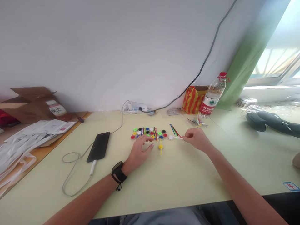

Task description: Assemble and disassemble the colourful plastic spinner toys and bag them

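My left hand (140, 151) hovers over the table with thumb and fingers apart, holding nothing, close to the left of a yellow disc with a stick through it (160, 146). My right hand (196, 139) pinches one end of a thin white stick (177, 137), whose other end reaches a small white disc (171, 137). Rows of small coloured round discs (147, 129) lie beyond my left hand, with bundles of coloured sticks among them. Another bundle of coloured sticks (174, 130) lies just left of my right hand.
A phone (98, 147) with a cable lies at left, near papers (47, 134) and a bottle (57, 109). A power strip (134, 107) stands by the wall. A water bottle (211, 101) and striped bag (192, 100) stand behind my right hand; a dark object (272, 122) lies far right.
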Available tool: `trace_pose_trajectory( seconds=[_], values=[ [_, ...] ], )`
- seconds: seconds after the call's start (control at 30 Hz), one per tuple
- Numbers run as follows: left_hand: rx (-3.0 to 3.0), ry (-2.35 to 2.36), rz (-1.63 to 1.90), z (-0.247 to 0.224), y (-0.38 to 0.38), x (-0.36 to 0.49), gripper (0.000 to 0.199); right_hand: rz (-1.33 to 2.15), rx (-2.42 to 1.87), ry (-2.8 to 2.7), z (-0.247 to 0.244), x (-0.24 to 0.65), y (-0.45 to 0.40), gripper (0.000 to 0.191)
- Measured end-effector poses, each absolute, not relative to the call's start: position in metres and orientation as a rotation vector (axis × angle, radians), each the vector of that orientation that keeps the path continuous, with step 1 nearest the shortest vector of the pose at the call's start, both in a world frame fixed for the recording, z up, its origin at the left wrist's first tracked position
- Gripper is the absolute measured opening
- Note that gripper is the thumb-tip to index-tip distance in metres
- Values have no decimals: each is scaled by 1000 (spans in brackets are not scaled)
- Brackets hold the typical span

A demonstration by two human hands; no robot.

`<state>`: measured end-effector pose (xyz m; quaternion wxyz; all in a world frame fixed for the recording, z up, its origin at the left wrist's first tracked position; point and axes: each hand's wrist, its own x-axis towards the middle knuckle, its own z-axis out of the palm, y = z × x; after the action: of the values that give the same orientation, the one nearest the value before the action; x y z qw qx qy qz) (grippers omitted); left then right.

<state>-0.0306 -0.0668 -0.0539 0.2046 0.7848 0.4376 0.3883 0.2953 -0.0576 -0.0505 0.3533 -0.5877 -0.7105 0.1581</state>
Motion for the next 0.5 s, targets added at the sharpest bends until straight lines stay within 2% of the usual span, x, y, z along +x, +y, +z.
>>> trace_pose_trajectory(
  seconds=[0.5],
  values=[
    [2193,1176,1002,-57,-68,-31,14,511,-1521,-1907,-47,311,-54,33]
  ],
)
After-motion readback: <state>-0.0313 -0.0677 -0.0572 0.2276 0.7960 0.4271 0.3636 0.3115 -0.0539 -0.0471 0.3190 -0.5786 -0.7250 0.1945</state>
